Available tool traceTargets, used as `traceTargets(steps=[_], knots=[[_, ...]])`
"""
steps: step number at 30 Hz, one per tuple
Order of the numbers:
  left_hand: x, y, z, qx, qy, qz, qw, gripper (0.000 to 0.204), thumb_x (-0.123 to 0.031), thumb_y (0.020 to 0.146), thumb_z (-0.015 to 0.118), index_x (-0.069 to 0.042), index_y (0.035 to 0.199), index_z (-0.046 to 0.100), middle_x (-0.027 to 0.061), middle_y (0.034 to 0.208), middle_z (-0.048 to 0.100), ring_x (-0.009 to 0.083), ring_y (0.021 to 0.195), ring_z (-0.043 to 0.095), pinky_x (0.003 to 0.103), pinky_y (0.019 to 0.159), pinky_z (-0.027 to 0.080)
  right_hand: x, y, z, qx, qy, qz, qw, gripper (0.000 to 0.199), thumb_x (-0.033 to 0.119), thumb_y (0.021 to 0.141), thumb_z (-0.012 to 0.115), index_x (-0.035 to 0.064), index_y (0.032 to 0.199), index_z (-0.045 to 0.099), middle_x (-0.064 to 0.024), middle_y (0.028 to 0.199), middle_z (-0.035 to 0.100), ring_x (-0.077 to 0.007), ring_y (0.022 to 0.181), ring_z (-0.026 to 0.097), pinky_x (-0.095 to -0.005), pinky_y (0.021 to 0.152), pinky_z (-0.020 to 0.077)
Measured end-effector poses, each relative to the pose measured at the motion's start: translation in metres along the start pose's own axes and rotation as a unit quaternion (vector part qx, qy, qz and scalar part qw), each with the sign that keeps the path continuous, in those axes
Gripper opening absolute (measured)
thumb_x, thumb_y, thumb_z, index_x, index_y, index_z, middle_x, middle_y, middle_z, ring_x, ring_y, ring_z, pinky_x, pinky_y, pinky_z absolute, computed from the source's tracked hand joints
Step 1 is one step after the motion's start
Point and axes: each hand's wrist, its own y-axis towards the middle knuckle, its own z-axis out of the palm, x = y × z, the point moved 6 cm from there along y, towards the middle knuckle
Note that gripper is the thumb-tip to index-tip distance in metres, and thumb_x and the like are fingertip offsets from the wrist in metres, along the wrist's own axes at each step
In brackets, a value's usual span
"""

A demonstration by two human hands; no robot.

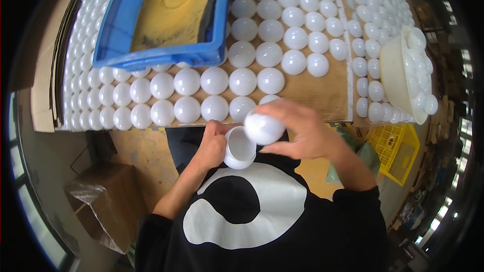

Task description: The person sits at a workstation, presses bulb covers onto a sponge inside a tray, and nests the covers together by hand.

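Just off the table's near edge, my left hand [214, 144] is closed around a hollow white bulb cover [240, 150], its round opening tilted up towards me. My right hand [305, 133] grips a second white bulb cover [264, 129] between thumb and fingers, its rounded side showing. The two covers are side by side and overlap in view; whether they touch I cannot tell. Rows of similar white domes [215, 80] stand rounded side up on the brown board [322, 95] beyond my hands.
A blue plastic bin [159, 56] with a yellow slab [174, 12] inside stands among the domes. To the right, a cream tub [396, 70] lies tilted with domes in it. Below the table are a yellow crate [396, 151] and a cardboard box [108, 201].
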Motion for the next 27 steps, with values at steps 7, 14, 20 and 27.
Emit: traceTargets(steps=[7,14,20,27], knots=[[0.031,-0.044,-0.029,-0.107,0.007,-0.114,0.988,0.043,0.001,0.072,0.04,0.012,0.103,0.068,0.014,0.084,0.071,0.0158,0.075,0.06,0.03,0.07,0.049,0.01,0.003,0.095,0.042,-0.005,-0.109,0.993,0.065,0.01,0.075,0.078,0.0038,0.133,0.05,-0.0169,0.122,0.054,-0.0354,0.113,0.053,-0.0436,0.096,0.0477],[0.017,-0.035,-0.035,0.003,0.047,-0.043,0.998,0.042,0.001,0.068,0.043,0.012,0.102,0.066,0.0234,0.079,0.067,0.0199,0.076,0.062,0.034,0.073,0.05,0.009,0.006,0.106,0.061,0.022,-0.08,0.995,0.037,0.011,0.075,0.079,0.0006,0.105,0.059,-0.0157,0.115,0.061,-0.0355,0.116,0.056,-0.0415,0.091,0.0506],[0.053,-0.035,-0.032,-0.015,0.041,-0.046,0.998,0.044,0.0,0.067,0.045,0.013,0.104,0.065,0.0264,0.082,0.066,0.0259,0.076,0.063,0.037,0.075,0.05,-0.007,-0.006,0.108,0.074,0.141,0.044,0.986,0.031,0.015,0.08,0.078,0.0012,0.1,0.059,-0.0149,0.113,0.064,-0.0352,0.123,0.053,-0.041,0.095,0.0483],[0.05,-0.032,-0.031,-0.008,0.134,-0.004,0.991,0.045,-0.009,0.067,0.044,0.009,0.102,0.067,0.0239,0.076,0.064,0.0371,0.072,0.059,0.041,0.078,0.049,-0.021,-0.024,0.104,-0.017,0.467,0.132,0.874,0.027,0.013,0.09,0.069,-0.0015,0.108,0.056,-0.014,0.12,0.062,-0.0174,0.113,0.056,-0.0319,0.096,0.0443]])
